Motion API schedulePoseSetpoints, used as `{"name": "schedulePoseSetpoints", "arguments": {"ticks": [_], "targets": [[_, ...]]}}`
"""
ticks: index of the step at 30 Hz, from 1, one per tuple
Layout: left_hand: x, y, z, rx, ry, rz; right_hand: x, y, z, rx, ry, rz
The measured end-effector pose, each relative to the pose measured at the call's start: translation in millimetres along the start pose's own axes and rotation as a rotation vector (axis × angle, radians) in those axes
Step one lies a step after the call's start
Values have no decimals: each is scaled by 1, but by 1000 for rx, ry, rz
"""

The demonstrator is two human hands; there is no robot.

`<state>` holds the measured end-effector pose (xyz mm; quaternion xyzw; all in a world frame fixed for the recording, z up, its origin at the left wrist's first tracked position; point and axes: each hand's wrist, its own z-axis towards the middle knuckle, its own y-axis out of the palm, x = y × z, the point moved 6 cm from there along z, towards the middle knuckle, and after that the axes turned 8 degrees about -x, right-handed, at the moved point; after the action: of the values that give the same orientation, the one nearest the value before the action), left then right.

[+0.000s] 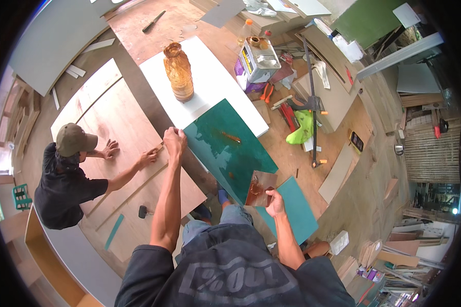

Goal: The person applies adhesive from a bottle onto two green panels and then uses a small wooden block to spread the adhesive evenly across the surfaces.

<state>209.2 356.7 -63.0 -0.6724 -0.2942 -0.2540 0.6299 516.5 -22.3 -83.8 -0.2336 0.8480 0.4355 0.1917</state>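
A glossy dark green sheet (225, 120) lies tilted before me, partly over a white board (153, 69). Its left corner is pinched in the fingers of my left hand (175, 142). Amber glue (231, 137) forms a streak on the sheet, with a smaller spot nearer me. My right hand (275, 203) grips a flat, square, brownish spreader (260, 188) by its right edge, above the sheet's near right corner. Amber glue coats part of the spreader. Beneath, a second, lighter teal sheet (294, 212) rests to the right. On the white board stands a crumpled plastic bottle (179, 77) of amber liquid.
A co-worker (66, 179) leans over a plywood panel (133, 138) at left. Behind the sheet are a metal can (261, 59) and orange-handled pliers (267, 92). A long bar clamp (312, 102), a lime-green cloth (301, 128) and a phone-like device (356, 141) lie right.
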Motion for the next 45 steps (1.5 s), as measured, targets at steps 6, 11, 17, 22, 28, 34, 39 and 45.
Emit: {"name": "schedulePoseSetpoints", "arguments": {"ticks": [6,11,17,22,28,34,39,45], "targets": [[-60,-40,-66,105,-198,-294,-69,18,39,-5,18,-252],[-93,-16,-158,194,-404,-623,-151,50,108,-146,64,-782],[-114,55,-236,167,-596,-1059,-211,120,189,-280,40,-1081],[-96,75,-247,150,-632,-1235,-202,198,196,-276,-83,-1173],[-65,57,-250,16,-708,-1140,-83,268,165,-190,-818,-1967],[-87,68,-250,-61,-706,-1250,6,260,157,-362,-889,-2073],[-92,72,-254,-92,-692,-1422,-17,262,161,-55,-863,-2011],[-96,73,-258,-112,-742,-1522,92,316,158,-129,-558,-2102]]}}
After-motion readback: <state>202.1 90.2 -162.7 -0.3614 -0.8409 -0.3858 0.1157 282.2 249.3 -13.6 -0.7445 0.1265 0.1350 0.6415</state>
